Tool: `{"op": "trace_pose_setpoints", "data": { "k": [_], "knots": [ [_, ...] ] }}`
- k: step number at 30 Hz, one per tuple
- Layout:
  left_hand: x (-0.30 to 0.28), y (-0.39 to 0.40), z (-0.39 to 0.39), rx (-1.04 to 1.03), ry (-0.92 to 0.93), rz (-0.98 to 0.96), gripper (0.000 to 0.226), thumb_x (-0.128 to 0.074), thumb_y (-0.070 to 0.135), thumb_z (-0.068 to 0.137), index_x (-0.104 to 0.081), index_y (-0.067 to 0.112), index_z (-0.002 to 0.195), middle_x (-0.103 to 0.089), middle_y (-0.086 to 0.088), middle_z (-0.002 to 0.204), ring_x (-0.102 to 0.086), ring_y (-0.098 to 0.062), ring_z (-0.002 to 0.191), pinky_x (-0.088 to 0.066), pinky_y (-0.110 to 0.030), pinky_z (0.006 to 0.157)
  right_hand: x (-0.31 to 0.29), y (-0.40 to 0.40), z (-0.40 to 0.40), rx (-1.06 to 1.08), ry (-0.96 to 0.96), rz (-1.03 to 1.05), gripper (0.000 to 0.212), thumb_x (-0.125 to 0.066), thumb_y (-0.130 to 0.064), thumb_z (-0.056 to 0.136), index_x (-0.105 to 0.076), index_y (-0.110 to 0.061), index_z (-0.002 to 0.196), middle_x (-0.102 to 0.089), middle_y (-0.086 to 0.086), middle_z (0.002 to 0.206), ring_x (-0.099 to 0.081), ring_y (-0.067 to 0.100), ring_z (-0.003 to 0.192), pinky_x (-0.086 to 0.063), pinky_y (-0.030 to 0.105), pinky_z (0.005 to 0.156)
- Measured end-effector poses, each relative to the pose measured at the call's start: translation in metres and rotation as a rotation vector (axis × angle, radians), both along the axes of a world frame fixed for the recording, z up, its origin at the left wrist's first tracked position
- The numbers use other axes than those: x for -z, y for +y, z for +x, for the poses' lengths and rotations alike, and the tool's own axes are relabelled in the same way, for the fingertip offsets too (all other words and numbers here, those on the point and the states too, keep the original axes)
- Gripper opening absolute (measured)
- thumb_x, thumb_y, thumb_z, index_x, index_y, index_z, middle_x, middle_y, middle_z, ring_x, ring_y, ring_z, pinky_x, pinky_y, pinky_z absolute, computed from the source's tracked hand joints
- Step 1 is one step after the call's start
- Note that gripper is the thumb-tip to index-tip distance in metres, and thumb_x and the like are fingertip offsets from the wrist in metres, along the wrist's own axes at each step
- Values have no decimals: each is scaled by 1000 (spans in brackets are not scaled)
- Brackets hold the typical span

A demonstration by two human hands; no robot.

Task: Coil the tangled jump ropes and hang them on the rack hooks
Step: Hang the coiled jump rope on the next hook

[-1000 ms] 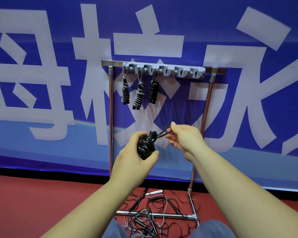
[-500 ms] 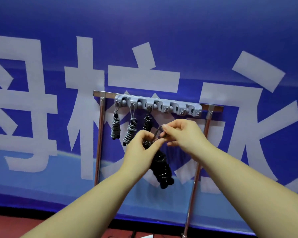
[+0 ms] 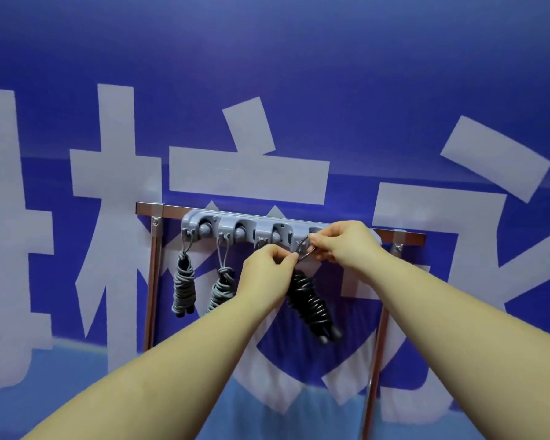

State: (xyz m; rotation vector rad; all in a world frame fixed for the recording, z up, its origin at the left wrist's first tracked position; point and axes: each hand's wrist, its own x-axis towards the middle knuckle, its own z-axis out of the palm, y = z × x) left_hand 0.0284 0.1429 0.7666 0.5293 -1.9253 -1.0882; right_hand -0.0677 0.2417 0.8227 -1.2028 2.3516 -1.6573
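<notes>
Hands that a second ago worked a black coiled jump rope bundle (image 3: 310,301) at chest height, below the rack, are now raised to the grey plastic hook strip (image 3: 235,231) on the copper-coloured metal rack bar (image 3: 404,238). That puts the hanging step in hand, probably at the fourth hook; the hook itself hides behind the fingers. The left hand (image 3: 267,269) pinches one side of the bundle's thin loop (image 3: 305,249), and the right hand (image 3: 343,242) pinches the other, spreading it at the strip. The bundle hangs below both hands, its long axis near vertical, lower end tilted rightward, handle tips pointing down. Two grey coiled ropes (image 3: 183,289) already hang at left.
</notes>
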Motion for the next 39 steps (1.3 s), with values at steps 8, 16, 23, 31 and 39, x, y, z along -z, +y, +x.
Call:
{"op": "trace_pose_setpoints", "data": {
  "k": [8, 16, 23, 31, 39],
  "knots": [
    [-4, -37, -56, -34, -62, 8, 15, -58, 29, 92, -64, 21, 81, -65, 6, 85, -58, -12, 84, -39, -22, 72, -9, -44, -53, 152, 113, 229, 18, -63, -23, 89, -69, -10, 79, -68, 5, 74, -57, 14, 62, -43, 24, 56],
    [24, -50, -79, -71, -120, -20, 14, -57, 29, 92, -63, 22, 82, -69, 2, 96, -59, -18, 97, -42, -26, 80, 5, -63, -71, 273, 343, 450, 23, -60, -24, 88, -70, -6, 95, -68, 13, 100, -60, 26, 87, -48, 32, 75],
    [33, -54, -78, -37, -238, -167, 22, -58, 32, 93, -64, 19, 109, -66, 1, 114, -58, -18, 108, -41, -26, 88, 19, -58, -71, 271, 479, 546, 14, -55, -34, 93, -66, -27, 99, -67, -1, 106, -58, 22, 106, -41, 35, 95],
    [12, -43, -34, 61, -522, -468, 55, -57, 26, 93, -38, 19, 145, -50, -5, 142, -46, -21, 128, -36, -29, 105, 13, -23, -37, 211, 754, 657, 42, -58, -44, 87, -54, -28, 126, -62, -4, 123, -53, 21, 118, -42, 35, 96],
    [-2, -6, 43, 49, -726, -923, 48, -47, 29, 93, -41, 21, 140, -44, 0, 138, -47, -22, 125, -41, -36, 93, 31, 18, 44, 20, 819, 856, 65, -64, -48, 81, -41, -25, 138, -49, 2, 132, -48, 22, 122, -43, 36, 98]
  ]
}}
